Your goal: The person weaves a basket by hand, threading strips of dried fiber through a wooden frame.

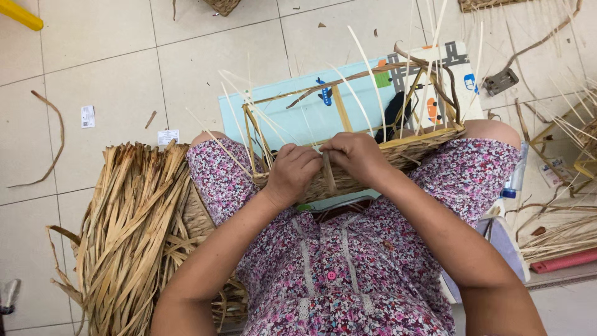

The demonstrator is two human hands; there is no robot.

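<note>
Basket [373, 163], half woven, sits across the person's lap at centre frame, wooden frame [339, 106] inside it, pale upright stakes [367, 74] fanning out toward 12 o'clock. I see both hands on the near rim. Left hand [292, 173] is curled tight against the woven wall at about 9 o'clock of the basket's front. Right hand [356, 155] is closed on a flat straw strip [328, 173] that hangs down between the two hands, touching the weave. Fingertips of both are partly hidden, so I can't tell whether the left hand also pinches the strip.

Black item [395, 115] lies inside the frame at 2 o'clock, too dark to identify. Under the basket, a light blue mat [292, 102] with small printed vehicles lies on the tiled floor [112, 56].

Bundle of dried straw strips [134, 230] is piled at 8 o'clock, touching the person's left thigh. More loose straw [556, 233] at 4 o'clock, with a red flat piece [563, 261] just below it. Small metal tool [500, 81] on the floor at 2 o'clock. Yellow bar [18, 14] at the 10 o'clock corner. Two paper tags [88, 116] at 9 o'clock, apart from the bundle.
</note>
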